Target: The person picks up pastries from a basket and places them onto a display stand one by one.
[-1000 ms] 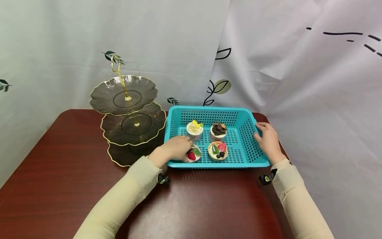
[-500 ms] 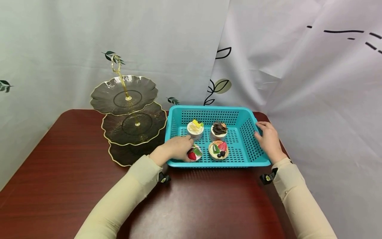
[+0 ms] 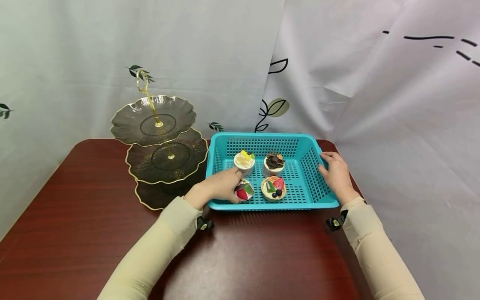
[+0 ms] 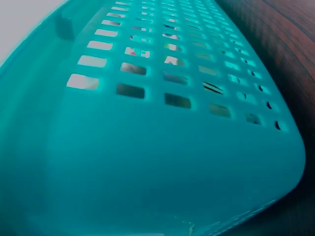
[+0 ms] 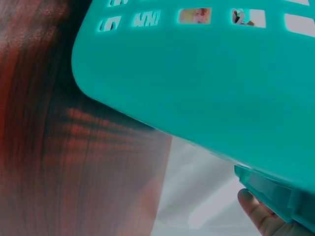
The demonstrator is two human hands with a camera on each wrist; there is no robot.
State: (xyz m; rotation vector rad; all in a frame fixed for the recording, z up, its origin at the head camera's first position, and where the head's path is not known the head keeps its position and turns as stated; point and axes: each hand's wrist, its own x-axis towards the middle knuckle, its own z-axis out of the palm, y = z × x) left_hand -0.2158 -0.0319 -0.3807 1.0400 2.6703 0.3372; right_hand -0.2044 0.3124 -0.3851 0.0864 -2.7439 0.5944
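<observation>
Two bare hands are here: one left hand and one right hand. Between them I count one turquoise basket with four small desserts: one berry-topped dessert at the left hand's fingers, one yellow-topped cup dessert just beyond that hand, one chocolate-topped cup dessert, and one fruit tart, both between the hands. Past the left hand, on its outer side, stands one tiered stand with three scalloped plates. Two black wrist cameras, one at each wrist.
</observation>
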